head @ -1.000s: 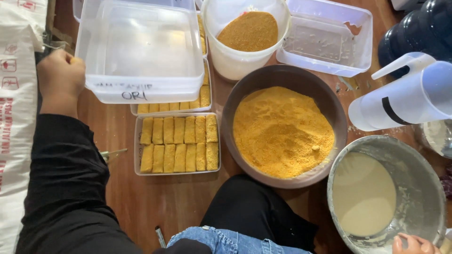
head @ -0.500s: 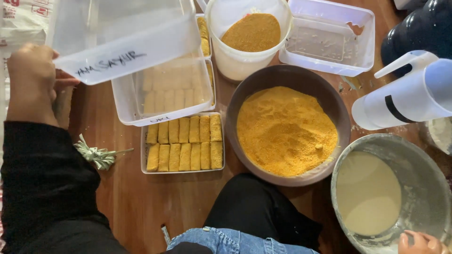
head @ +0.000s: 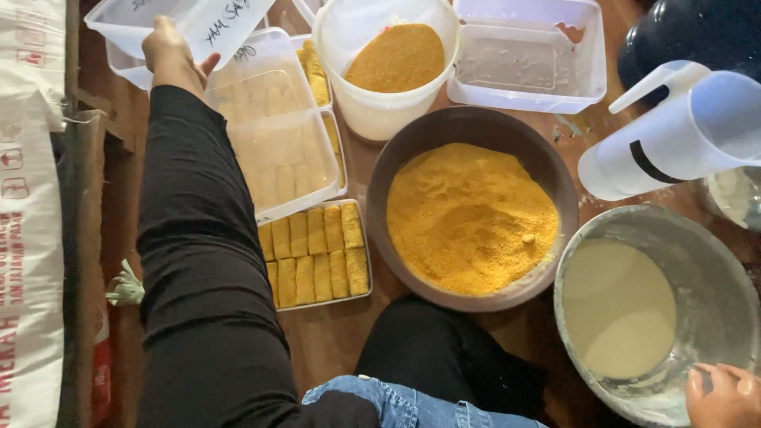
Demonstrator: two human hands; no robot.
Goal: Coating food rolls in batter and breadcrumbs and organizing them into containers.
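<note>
My left hand [head: 169, 52], in a long black sleeve, reaches to the far left and grips a translucent plastic container [head: 208, 19] with a handwritten label, tilted above other stacked containers. Just right of it sits a lidded plastic box [head: 273, 131] of pale breaded sticks. In front of that, an open tray [head: 317, 254] holds two rows of yellow breaded sticks. My right hand [head: 725, 396] is at the bottom right, fingers on the rim of a metal bowl [head: 717, 261] of pale batter.
A brown bowl [head: 547, 170] of yellow breadcrumbs sits in the middle, with a white tub [head: 380, 111] of crumbs behind it. An empty plastic box [head: 527, 55] and a white jug [head: 674, 135] stand at the right. A printed white sack [head: 32, 198] lines the left edge.
My left hand has carried the labelled container from above the trays to the far left, tilting it. The lidded box and open tray underneath have come into view. My right hand stays at the bowl.
</note>
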